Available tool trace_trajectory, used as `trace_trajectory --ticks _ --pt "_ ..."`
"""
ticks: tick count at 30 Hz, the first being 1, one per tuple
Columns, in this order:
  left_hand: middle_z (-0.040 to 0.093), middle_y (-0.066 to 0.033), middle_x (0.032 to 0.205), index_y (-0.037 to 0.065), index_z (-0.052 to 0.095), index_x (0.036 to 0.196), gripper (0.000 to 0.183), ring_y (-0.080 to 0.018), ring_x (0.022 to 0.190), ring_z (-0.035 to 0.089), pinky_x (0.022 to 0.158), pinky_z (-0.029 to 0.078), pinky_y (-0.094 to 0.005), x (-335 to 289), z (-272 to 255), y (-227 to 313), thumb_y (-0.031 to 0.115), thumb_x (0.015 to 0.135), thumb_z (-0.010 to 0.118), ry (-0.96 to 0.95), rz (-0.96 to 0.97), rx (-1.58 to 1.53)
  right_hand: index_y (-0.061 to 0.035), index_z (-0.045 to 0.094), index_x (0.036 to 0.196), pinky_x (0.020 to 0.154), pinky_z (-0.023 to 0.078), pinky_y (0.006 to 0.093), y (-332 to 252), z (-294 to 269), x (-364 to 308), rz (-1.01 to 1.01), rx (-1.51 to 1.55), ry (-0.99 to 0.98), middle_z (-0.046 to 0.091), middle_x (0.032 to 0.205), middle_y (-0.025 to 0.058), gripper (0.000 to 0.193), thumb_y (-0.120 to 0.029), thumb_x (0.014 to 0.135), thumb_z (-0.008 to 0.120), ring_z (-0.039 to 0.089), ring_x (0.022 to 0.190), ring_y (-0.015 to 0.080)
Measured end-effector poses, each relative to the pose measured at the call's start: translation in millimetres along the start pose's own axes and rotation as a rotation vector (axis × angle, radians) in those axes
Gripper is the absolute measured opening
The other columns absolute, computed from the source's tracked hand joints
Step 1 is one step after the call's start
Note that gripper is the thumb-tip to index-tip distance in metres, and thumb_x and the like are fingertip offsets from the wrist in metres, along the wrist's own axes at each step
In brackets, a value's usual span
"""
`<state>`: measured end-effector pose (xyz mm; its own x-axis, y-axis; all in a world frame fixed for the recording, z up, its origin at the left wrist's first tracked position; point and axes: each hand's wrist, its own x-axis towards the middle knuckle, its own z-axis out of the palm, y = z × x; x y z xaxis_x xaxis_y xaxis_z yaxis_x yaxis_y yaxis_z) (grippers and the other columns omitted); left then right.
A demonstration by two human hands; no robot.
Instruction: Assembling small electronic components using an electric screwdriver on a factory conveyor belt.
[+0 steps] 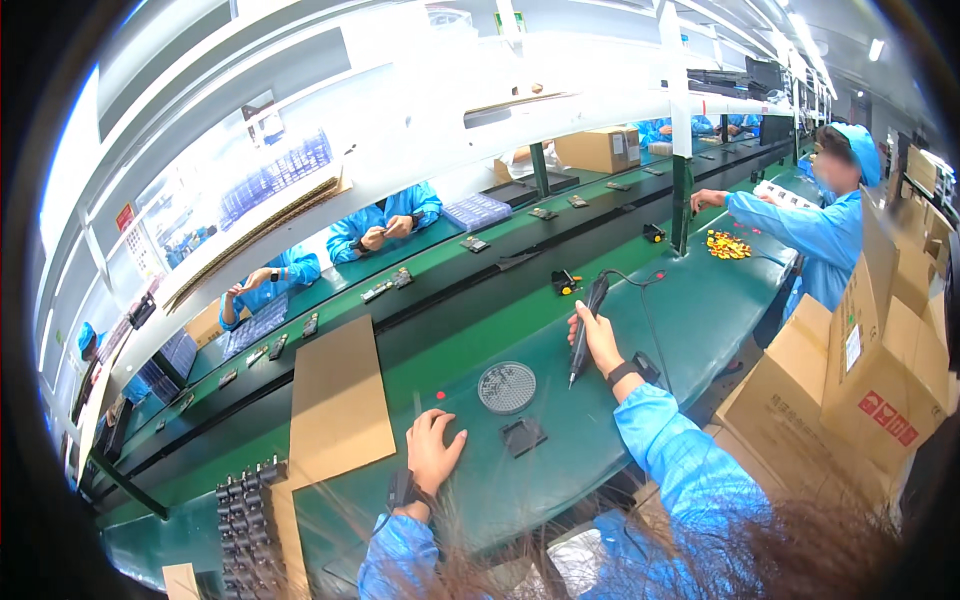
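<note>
My right hand (598,342) is wrapped round a black electric screwdriver (588,325), held upright with its tip pointing down close to the green table (470,490). A cord runs from its top toward the right. My left hand (432,450) lies on the table with its fingers stretched out, holding nothing. Between my hands sits a round grey dish (507,388) with small dark pieces in it, too small to make out. Nearer to me is a flat black square holder (523,436). Beyond the screwdriver lies a small black and yellow part (566,282).
A brown cardboard sheet (340,400) and rows of black parts (245,525) lie at left. Circuit boards ride the conveyor (440,275) beyond. A co-worker in blue (840,230) stands right, near a yellow pile (728,245). Cardboard boxes (800,400) crowd the right side.
</note>
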<state>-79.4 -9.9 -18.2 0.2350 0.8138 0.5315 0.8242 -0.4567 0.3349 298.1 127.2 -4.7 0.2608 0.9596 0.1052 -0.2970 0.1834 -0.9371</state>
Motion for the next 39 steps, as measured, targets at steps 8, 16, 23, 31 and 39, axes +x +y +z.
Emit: trace_trajectory --ticks 8,16,23,31,39 --pt "0.061 -0.0072 0.121 0.010 0.067 0.113 0.035 -0.0286 0.121 0.055 0.102 0.040 -0.0448 0 2 -4 0.028 0.084 0.075 0.002 -0.035 -0.043 -0.0011 0.065 0.086 0.062 0.053 0.0302 3 -1 2 -0.028 -0.037 0.012 0.063 0.072 0.0054 0.048 -0.048 0.097 0.066 0.064 0.063 0.0158" --pt "0.060 -0.0084 0.119 0.009 0.066 0.111 0.032 -0.0300 0.119 0.055 0.100 0.042 -0.0444 -1 1 -3 0.026 0.085 0.074 0.019 -0.023 -0.002 -0.0008 0.066 0.084 0.062 0.051 0.0292 -4 2 -3 -0.028 -0.045 0.017 0.063 0.072 0.0054 0.049 -0.048 0.096 0.068 0.063 0.063 0.0156" --pt "0.059 -0.0081 0.119 0.010 0.065 0.112 0.032 -0.0294 0.120 0.054 0.101 0.041 -0.0444 1 -2 3 0.026 0.085 0.074 0.008 -0.042 0.010 -0.0009 0.065 0.083 0.062 0.051 0.0295 -4 5 1 -0.011 -0.077 0.009 0.062 0.071 0.0051 0.049 -0.048 0.096 0.067 0.063 0.062 0.0154" --pt "0.058 -0.0081 0.123 0.012 0.064 0.115 0.034 -0.0299 0.124 0.052 0.104 0.039 -0.0456 2 -1 4 0.027 0.086 0.073 -0.042 -0.079 -0.018 -0.0021 0.065 0.080 0.059 0.051 0.0301 -1 5 7 -0.016 -0.110 -0.014 0.063 0.070 0.0049 0.049 -0.048 0.096 0.068 0.063 0.060 0.0155" --pt "0.058 -0.0078 0.120 0.010 0.063 0.112 0.032 -0.0296 0.121 0.053 0.101 0.041 -0.0438 4 -3 10 0.024 0.085 0.074 -0.016 -0.052 0.056 -0.0021 0.064 0.079 0.058 0.050 0.0297 -1 7 8 -0.012 -0.108 -0.026 0.062 0.069 0.0046 0.048 -0.047 0.096 0.068 0.062 0.060 0.0151"
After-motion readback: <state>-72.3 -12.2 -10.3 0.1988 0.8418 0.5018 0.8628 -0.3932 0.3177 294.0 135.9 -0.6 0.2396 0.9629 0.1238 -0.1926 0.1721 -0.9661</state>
